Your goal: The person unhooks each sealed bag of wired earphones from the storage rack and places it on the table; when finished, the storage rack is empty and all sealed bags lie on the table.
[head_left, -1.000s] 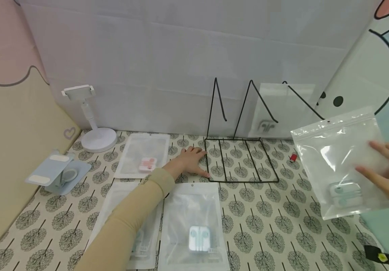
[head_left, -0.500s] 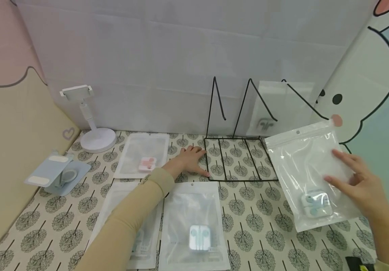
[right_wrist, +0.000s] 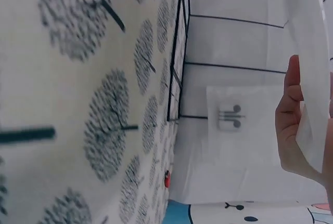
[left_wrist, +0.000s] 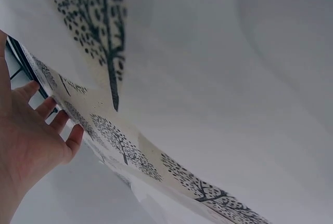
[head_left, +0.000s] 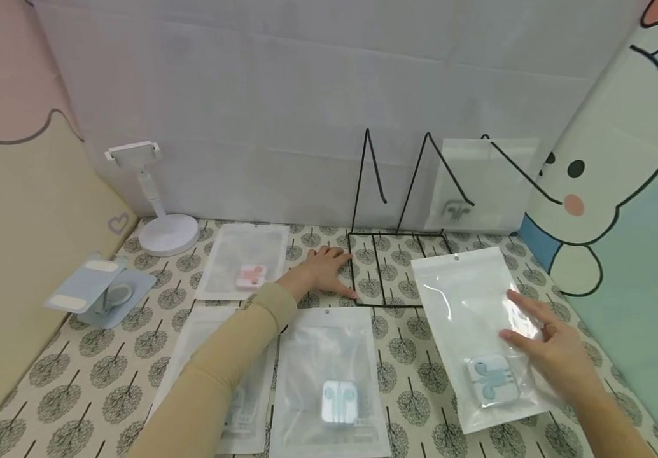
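My right hand pinches a clear zip bag by its right side, thumb in front. The bag is tilted above the table and contains earphones with pale blue parts in a square case. In the right wrist view the bag appears edge-on between thumb and fingers. My left hand rests with spread fingers at the left edge of a black wire rack; the left wrist view shows this hand with fingers loosely bent. Another bag with dark earphones stands upright behind the rack's right wires.
A bag with blue earphones and one with pink earphones lie flat. My left forearm partly covers a third bag. A white phone stand and a blue stand are at left. A small red object lies beyond the rack.
My right hand has carried its zip bag leftward and lower, towards the rack's front right corner, which the bag now covers. My left hand has stayed at the rack's edge.
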`<state>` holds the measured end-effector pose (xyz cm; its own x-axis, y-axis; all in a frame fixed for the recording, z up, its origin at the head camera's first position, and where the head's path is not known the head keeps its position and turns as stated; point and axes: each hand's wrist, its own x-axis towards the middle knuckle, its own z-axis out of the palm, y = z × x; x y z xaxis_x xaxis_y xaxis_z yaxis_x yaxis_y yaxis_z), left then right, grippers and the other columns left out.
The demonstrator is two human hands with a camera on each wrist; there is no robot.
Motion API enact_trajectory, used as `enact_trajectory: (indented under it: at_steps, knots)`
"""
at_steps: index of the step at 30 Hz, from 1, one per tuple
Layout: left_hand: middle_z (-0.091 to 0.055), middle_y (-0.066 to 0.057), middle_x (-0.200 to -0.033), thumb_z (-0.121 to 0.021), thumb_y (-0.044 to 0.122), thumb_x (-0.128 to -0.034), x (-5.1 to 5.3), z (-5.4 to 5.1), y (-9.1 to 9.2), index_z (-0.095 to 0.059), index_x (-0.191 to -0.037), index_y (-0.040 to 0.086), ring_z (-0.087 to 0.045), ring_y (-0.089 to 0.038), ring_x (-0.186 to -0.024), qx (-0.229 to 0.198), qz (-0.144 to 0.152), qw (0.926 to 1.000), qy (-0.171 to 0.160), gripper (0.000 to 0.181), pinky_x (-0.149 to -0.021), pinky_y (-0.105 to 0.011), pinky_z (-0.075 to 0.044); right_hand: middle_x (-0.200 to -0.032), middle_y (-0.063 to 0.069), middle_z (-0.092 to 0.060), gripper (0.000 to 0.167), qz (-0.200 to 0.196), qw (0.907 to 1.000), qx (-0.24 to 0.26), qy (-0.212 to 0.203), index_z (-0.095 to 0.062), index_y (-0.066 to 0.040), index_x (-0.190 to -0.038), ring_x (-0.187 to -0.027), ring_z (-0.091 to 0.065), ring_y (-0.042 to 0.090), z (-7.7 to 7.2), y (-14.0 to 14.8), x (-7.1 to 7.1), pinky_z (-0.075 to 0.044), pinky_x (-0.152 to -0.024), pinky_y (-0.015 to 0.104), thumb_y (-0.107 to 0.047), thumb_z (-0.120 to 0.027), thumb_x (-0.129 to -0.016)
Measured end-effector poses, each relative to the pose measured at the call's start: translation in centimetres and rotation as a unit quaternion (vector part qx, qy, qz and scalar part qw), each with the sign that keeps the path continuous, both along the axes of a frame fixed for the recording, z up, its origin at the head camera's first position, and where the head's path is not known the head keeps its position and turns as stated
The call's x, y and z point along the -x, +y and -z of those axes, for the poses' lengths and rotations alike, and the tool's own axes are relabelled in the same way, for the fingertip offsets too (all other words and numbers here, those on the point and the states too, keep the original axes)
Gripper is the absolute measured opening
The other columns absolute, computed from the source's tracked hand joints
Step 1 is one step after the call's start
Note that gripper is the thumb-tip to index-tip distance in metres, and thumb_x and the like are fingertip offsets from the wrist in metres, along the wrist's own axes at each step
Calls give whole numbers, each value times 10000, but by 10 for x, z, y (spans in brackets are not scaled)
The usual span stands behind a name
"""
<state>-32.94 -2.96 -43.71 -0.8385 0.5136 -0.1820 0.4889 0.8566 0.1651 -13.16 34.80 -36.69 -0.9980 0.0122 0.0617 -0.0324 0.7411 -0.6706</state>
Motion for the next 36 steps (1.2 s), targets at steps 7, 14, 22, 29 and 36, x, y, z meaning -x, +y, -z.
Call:
enact_trajectory:
  at_steps: [7,14,22,29,36]
  knots:
    - [-184,-59,-1568,-538,820,-679,0,-3,1,-192,-1519,235,-170,-330,-1422,-25,6,10000,-24,1081,-1121,-574,-169,-1512,234,-256,776,-136,9989,124,-425,-338,-186,-1472,-1299,-271,546,18,-31,-8,-241,-974,711,-356,-722,-819]
    - [-184,-67,-1568,-549,814,-678,-1,-4,-1,-192,-1519,230,-170,-326,-1421,13,-3,10000,-82,1085,-1120,-582,-169,-1484,312,-220,865,-89,9953,121,-952,-341,-97,-1459,-1328,-163,564,34,-50,-7,-136,-1023,716,-357,-765,-751]
    - [-182,-63,-1568,-538,834,-657,0,2,-1,-185,-1520,234,-172,-321,-1420,-53,-7,10000,-52,1109,-1120,-581,-166,-1378,351,-361,834,-473,9955,-287,-768,-429,-7,-1389,-1128,-482,525,45,-56,-8,-420,-937,602,-301,-802,-703]
    - [-175,-63,-1570,-543,838,-648,2,3,0,-180,-1521,239,-159,-331,-1425,-62,-24,9999,-75,1119,-1122,-597,-140,-1299,298,-457,803,-789,9936,-239,-766,-475,13,-1351,-930,-636,402,48,-47,-6,-570,-717,346,-284,-820,-690]
    - [-173,-61,-1571,-543,827,-666,1,1,1,-182,-1521,236,-154,-331,-1427,-4,-12,10000,-95,1101,-1121,-596,-149,-1036,60,-551,831,-1713,9774,-1131,-513,-555,-38,-1300,-768,-468,87,52,-34,3,-447,-620,205,-450,-814,-627]
